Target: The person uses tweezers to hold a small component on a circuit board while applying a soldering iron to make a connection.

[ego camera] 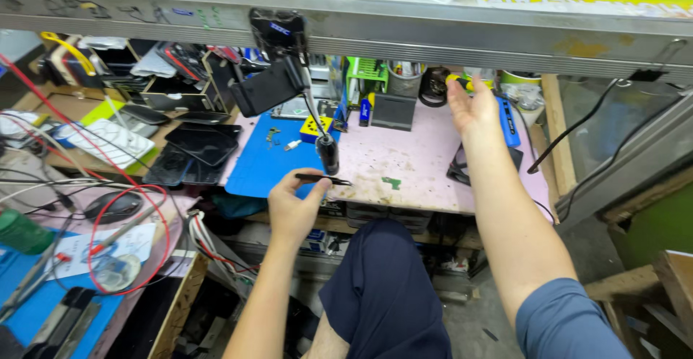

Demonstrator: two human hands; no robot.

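Tweezers (323, 179) pinched in left hand (291, 207); right hand (469, 105) grips yellow-handled tool (458, 81).

The left hand (292, 207) is holding tweezers (323, 180) at the front edge of the workbench (419, 178). The right hand (471, 106) is reaching to the back of the workbench, touching a screwdriver (462, 81). A mat (271, 167) is lying left of centre. Phones (191, 149) are lying left of the mat. A computer mouse (114, 206) is sitting further left, nearer the front.
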